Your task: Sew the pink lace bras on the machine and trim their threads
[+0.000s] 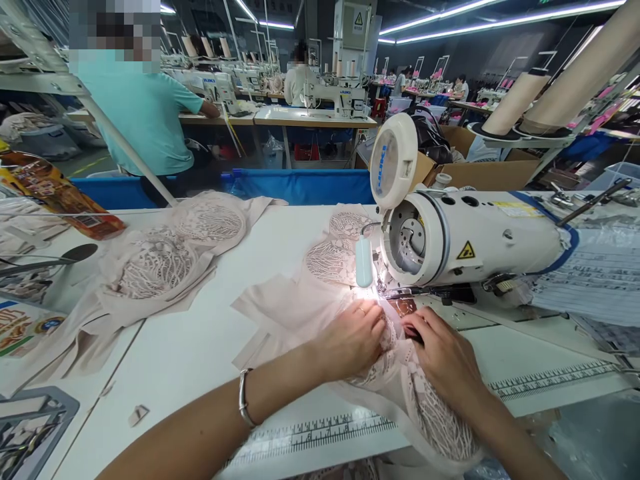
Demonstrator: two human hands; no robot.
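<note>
This was the sewing floor of a garment factory. An industrial sewing machine stood on a white counter with a measuring scale printed along its near edge, and a lace garment lay under the needle. More lace pieces were heaped to the left. On the right, large thread cones sat on a stand. Far back, rows of like machines on long counters ran under tube lights, with other workers at them.
</note>
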